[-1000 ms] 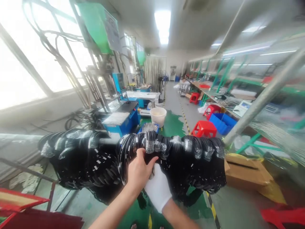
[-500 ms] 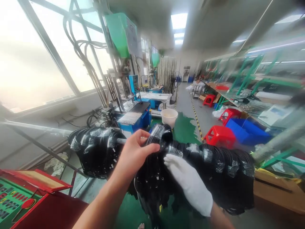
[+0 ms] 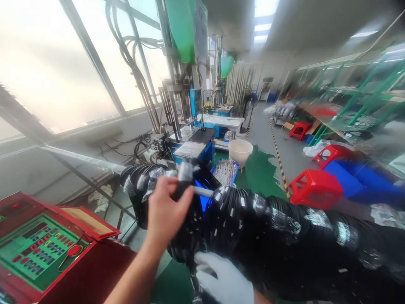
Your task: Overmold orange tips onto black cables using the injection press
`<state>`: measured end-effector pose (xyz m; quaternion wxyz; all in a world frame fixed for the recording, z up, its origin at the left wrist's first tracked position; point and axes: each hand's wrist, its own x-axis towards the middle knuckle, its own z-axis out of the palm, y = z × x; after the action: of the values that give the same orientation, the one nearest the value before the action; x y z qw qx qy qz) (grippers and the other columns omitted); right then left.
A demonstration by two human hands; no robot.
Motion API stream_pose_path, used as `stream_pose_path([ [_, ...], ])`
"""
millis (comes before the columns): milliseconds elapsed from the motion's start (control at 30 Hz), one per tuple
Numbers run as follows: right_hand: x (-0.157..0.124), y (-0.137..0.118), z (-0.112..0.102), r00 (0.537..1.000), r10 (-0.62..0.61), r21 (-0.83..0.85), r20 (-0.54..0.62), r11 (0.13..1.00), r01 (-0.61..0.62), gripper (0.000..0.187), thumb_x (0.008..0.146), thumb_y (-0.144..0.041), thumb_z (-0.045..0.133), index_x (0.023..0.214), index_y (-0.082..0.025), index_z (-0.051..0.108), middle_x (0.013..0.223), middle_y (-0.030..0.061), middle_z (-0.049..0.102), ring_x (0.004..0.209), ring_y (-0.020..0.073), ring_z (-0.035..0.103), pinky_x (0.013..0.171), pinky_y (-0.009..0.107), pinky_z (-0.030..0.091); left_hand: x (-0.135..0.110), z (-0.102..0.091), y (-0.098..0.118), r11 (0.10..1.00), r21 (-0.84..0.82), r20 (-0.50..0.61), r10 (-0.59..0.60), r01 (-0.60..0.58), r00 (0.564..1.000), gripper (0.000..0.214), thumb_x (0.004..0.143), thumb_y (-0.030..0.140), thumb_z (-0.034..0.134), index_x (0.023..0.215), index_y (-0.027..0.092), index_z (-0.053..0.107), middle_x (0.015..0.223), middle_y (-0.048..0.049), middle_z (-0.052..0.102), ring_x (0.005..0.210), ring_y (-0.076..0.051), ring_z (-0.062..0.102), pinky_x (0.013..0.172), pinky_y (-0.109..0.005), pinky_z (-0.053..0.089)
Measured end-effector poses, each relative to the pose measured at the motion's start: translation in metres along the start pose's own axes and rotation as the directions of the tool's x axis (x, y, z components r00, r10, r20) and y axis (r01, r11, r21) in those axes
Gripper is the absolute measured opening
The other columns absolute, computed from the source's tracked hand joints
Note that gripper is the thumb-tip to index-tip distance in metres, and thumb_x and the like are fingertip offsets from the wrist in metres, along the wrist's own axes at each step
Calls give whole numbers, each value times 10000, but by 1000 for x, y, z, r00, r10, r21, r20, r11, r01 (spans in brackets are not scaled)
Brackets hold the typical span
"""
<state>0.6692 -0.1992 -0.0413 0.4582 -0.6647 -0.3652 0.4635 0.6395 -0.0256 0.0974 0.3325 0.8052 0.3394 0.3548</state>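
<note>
1. Head view: a metal rail (image 3: 203, 191) runs crosswise in front of the person, and the places below are taken from it.
2. The bare left hand (image 3: 169, 207) is at the rail, thumb and fingers pinching the taped top of a black cable bundle (image 3: 185, 172).
3. That bundle is at the rail's bare stretch, its taped top just above rail height and its strands hanging below; whether the top touches the rail is unclear.
4. The white-gloved right hand (image 3: 223, 276) is below the rail, fingers bent beside the hanging strands; I cannot tell whether it grips any.
5. More taped bundles (image 3: 284, 221) hang along the rail to the right.
6. Beyond the rail are a blue tray of pale wires (image 3: 225, 172) and a white bucket (image 3: 240, 153).
7. A red control box (image 3: 91, 270) stands on the rail's near side, leftward.
</note>
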Motion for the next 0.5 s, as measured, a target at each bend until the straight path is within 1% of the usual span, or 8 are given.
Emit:
stream_pose_path([
  [33,2,8,4,999,35,29,21,999,-36,473,814,-363,570,1240,-159,595,1179,114,630,1055,231,611,948,338,466,-11,12,-18,992,119,120,31,-45,992,297,766,397,649,906,186,492,647,23,606,565,-162,601,523,-242,431],
  [67,5,16,7,997,68,62,29,996,-70,443,811,-362,574,1201,-157,615,1163,109,640,1052,228,613,951,329,465,-21,24,-34,970,232,222,27,-80,975,268,789,391,612,907,190,479,606,23,579,536,-177,584,502,-256,402],
  [100,7,23,11,994,102,97,31,990,-105,437,804,-369,586,1183,-154,618,1159,106,642,1065,229,608,962,323,460,-31,33,-48,952,289,275,15,-98,961,242,821,369,567,949,192,465,634,15,590,543,-186,586,509,-269,396],
  [167,10,33,19,986,166,155,13,974,-166,449,799,-400,598,1170,-149,614,1163,111,638,1092,235,596,990,331,443,-45,45,-69,941,306,363,28,-147,931,265,865,357,506,1066,198,440,716,-2,626,593,-199,605,547,-288,406],
  [233,13,36,27,978,208,194,-28,961,-199,458,799,-421,598,1163,-142,611,1182,121,629,1101,246,592,1009,359,429,-51,48,-80,946,267,404,64,-184,913,319,891,377,477,1152,205,417,788,-16,651,657,-204,625,579,-294,417],
  [333,13,31,35,956,256,247,-140,944,-216,402,798,-388,593,1115,-143,628,1154,120,646,1069,254,606,992,387,442,-52,46,-87,953,206,427,115,-221,897,396,891,430,492,1204,200,419,805,-28,661,681,-198,634,570,-278,415],
  [433,6,16,34,924,284,229,-256,947,-227,335,812,-363,574,1067,-160,653,1073,97,677,1011,246,626,951,387,465,-51,44,-89,959,164,412,147,-231,899,456,873,465,526,1228,194,435,789,-26,657,653,-181,627,558,-259,410],
  [500,-2,7,30,891,318,223,-323,941,-255,363,822,-371,567,1104,-156,647,1079,96,675,994,234,631,934,378,473,-50,43,-91,965,151,394,138,-212,909,477,853,490,550,1216,195,456,766,-14,642,627,-167,612,555,-249,409],
])
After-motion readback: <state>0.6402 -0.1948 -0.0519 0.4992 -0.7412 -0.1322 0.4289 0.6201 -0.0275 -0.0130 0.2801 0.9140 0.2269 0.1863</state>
